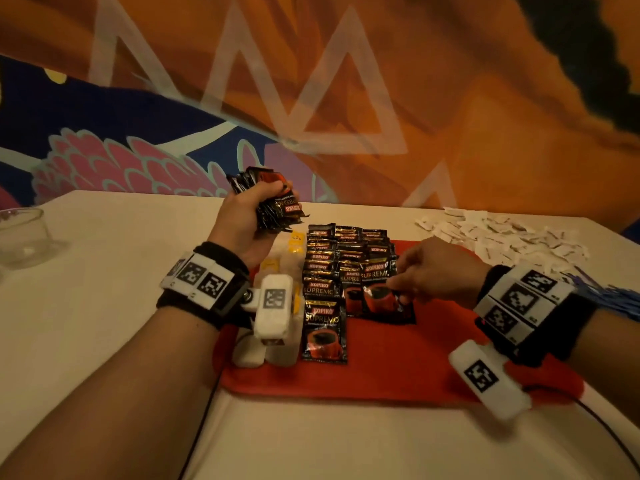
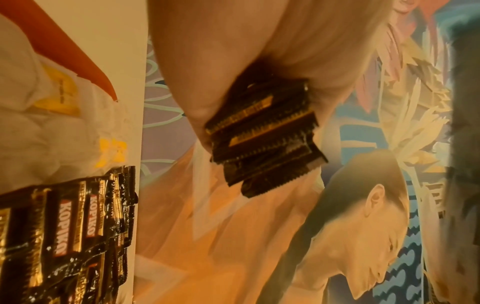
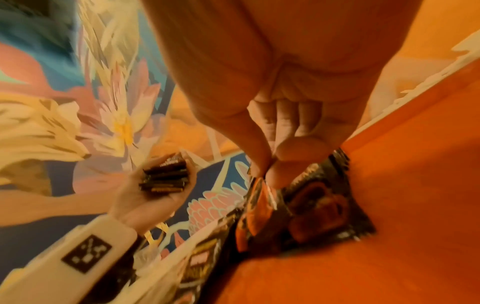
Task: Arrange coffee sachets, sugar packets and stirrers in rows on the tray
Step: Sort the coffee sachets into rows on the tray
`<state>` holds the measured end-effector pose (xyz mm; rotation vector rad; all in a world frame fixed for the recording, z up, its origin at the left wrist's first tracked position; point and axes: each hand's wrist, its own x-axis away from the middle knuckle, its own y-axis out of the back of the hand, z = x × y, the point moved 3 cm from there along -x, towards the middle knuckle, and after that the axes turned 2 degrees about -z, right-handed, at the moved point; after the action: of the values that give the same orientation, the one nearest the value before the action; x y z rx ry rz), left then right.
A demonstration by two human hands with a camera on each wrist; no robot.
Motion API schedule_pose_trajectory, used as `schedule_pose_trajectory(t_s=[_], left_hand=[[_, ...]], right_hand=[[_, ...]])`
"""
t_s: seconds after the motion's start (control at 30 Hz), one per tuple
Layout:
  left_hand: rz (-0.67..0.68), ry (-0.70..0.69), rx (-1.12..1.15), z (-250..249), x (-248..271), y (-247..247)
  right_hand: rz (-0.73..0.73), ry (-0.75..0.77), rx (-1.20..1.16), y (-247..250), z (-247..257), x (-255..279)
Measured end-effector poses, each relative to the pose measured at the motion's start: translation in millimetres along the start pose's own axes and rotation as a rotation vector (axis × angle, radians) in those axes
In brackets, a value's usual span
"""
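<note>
Nearest to us, on the red tray (image 1: 398,375), our right hand (image 1: 436,271) pinches one coffee sachet (image 1: 384,296) by its edge between thumb and fingertips (image 3: 281,156). We hold it low over the tray, at the front end of the third row of sachets (image 1: 375,261), so we judge it is being laid down to lengthen that row. The rows overlap like tiles, each sachet partly covering the one behind it, which probably saves room and keeps the labels readable.

To the left of them lies a row of white packets (image 1: 291,258) with yellow marks, likely the sugar.

Farther back, our left hand (image 1: 242,216) is curled tightly round a stack of sachets (image 1: 273,202), lifted above the table (image 1: 104,289); it serves as a store, so the right hand can take one at a time.

At the far right lies a loose heap of white packets (image 1: 502,233), and blue sticks (image 1: 609,292), perhaps the stirrers, both not yet on the tray.
</note>
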<state>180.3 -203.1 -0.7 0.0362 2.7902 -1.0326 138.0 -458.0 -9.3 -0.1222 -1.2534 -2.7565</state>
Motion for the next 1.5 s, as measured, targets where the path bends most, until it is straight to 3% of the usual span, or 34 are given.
schedule_pose_trajectory(t_s=[0.23,1.0,1.17,1.4,1.5], left_hand=[[0.008,0.019,0.009,2,-1,0],[0.017,0.063,-0.059,10,2,-5],[0.029,0.105,-0.122,15,6,-11],[0.194,0.100,-0.179,20,15,-24],[0.226,0.088,-0.168,20,18,-28]], right_hand=[[0.094,-0.068,0.025,-24,3,5],[0.058,-0.089,-0.066,-23,8,-2],[-0.027,0.042,-0.187,-3,17,-11],[-0.152,0.358,-0.360,11,56,-11],[-0.167,0.427,-0.393,2,69,-12]])
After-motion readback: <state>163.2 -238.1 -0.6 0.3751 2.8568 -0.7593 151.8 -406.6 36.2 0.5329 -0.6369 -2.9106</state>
